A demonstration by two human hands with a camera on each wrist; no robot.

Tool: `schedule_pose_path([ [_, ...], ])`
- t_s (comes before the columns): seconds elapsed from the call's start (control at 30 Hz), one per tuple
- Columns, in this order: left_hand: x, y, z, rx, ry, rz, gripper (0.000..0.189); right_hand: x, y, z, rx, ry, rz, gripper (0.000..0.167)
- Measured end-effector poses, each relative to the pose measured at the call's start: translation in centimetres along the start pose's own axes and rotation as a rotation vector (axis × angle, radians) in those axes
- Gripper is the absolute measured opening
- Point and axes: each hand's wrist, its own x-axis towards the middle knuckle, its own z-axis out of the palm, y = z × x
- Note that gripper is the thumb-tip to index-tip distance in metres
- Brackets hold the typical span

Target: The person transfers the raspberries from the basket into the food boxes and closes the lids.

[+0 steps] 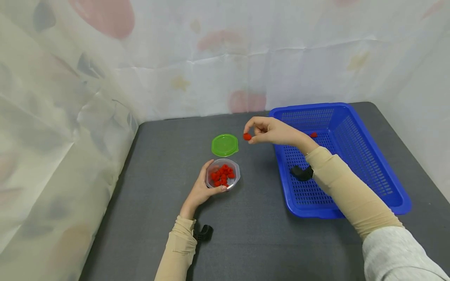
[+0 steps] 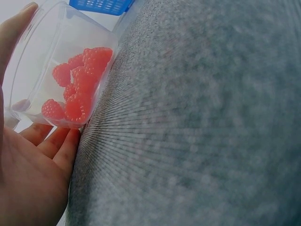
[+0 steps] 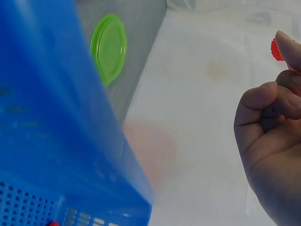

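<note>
A clear plastic container (image 1: 237, 174) holding several red raspberries (image 1: 222, 175) stands on the grey table. My left hand (image 1: 202, 189) grips its side, with the thumb near the front rim and fingers around the back. Between thumb and forefinger my right hand (image 1: 272, 130) pinches a single raspberry (image 1: 247, 136), held above the table between the green lid and the blue basket. Through the container's wall in the left wrist view, the raspberries (image 2: 84, 77) lie heaped at the bottom. The right wrist view shows the pinched raspberry (image 3: 276, 50) partly hidden by the thumb.
A blue perforated basket (image 1: 372, 164) sits at the right under my right forearm, with a red raspberry (image 1: 313, 135) inside. Just behind the container lies a round green lid (image 1: 225, 145). Patterned white sheeting (image 1: 211, 58) hangs along the back and left sides.
</note>
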Motion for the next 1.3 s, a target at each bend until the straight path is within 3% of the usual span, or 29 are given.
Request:
schedule_pose_path([
  [0.43,0.1,-0.1,0.0,-0.007,-0.001,-0.004,0.094,2.4,-0.5,2.2,-0.011,-0.098,-0.073,0.025],
  [0.77,0.2,-0.2,0.1,-0.034,-0.008,-0.005,0.095,4.1,-0.5,4.2,-0.027,-0.175,-0.068,0.022],
  [1.17,0.2,-0.4,-0.1,-0.054,-0.019,0.001,0.096,6.3,0.9,5.6,-0.019,-0.250,0.006,0.024],
  [1.3,0.7,-1.8,-0.1,-0.057,-0.008,0.011,0.097,7.0,1.3,6.2,-0.024,-0.284,0.047,0.024],
])
